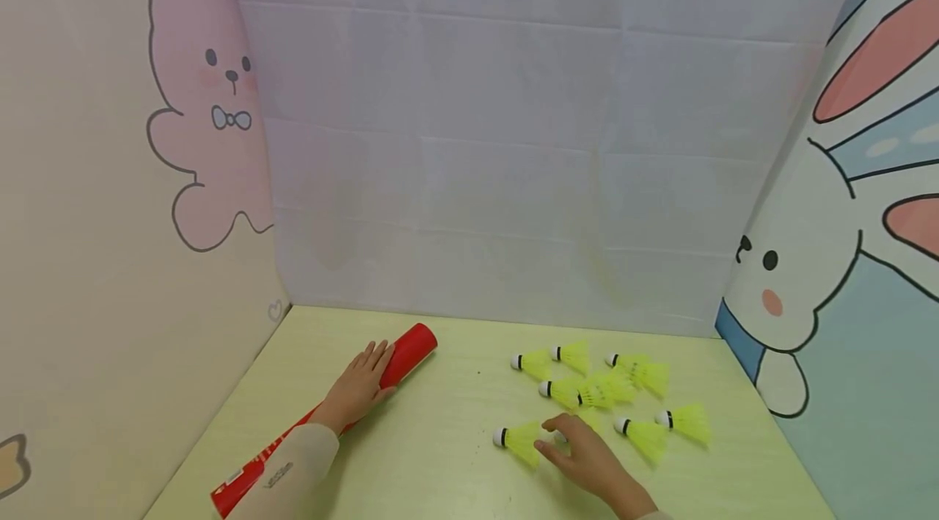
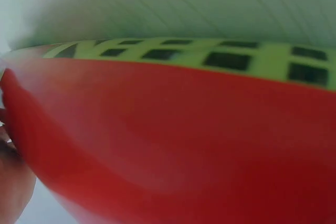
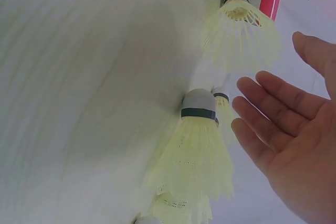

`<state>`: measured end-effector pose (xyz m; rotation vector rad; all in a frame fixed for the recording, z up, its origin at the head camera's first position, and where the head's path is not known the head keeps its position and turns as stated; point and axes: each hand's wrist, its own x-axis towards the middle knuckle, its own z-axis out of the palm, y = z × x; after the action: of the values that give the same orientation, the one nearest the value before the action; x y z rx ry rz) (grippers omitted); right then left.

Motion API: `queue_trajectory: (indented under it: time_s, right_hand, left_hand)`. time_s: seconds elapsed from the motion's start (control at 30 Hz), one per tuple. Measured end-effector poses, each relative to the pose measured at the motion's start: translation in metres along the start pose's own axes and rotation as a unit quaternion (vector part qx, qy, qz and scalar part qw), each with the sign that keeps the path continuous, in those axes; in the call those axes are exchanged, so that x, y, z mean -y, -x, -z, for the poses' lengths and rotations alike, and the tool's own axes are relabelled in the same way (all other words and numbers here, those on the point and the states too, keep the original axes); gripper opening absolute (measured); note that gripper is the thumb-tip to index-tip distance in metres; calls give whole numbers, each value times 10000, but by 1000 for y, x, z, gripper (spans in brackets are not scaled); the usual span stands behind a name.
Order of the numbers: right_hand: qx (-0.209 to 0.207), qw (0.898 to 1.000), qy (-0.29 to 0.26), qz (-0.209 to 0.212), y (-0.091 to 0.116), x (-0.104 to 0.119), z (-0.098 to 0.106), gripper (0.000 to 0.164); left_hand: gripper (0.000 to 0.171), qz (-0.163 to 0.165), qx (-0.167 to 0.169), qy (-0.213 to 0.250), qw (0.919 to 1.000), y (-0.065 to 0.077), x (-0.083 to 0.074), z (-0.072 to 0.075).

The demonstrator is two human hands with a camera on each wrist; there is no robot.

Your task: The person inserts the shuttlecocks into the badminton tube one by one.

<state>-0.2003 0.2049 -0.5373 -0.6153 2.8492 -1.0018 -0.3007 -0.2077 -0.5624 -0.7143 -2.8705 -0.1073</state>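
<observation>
My left hand rests on a long red tube, its fingers lying fairly straight over the upper part. In the left wrist view the tube fills much of the picture and shows a yellow-green band with dark squares. Over the yellow shuttlecocks hovers my right hand, fingers loosely bent and holding nothing. One shuttlecock lies just left of it; another is partly hidden behind the fingers. The right wrist view shows the palm side of this hand, apart from a white-headed shuttlecock.
Several more shuttlecocks lie grouped behind the right hand, and two lie to its right. All are on a pale yellow tabletop. A pale curtain hangs at the back, with rabbit-printed panels at the sides.
</observation>
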Motion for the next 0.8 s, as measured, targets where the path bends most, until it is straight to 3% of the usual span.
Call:
queue_trajectory:
  time_s: [0.4,0.8]
  right_hand:
    - [372,9992,-55,133,-6,-4,-8,32]
    - [161,9994,-152,269,-11,-6,-12,15]
  left_hand:
    - [73,-145,-7,257,9996,6,0,1]
    - [72,-85,-12,499,9987,5,0,0]
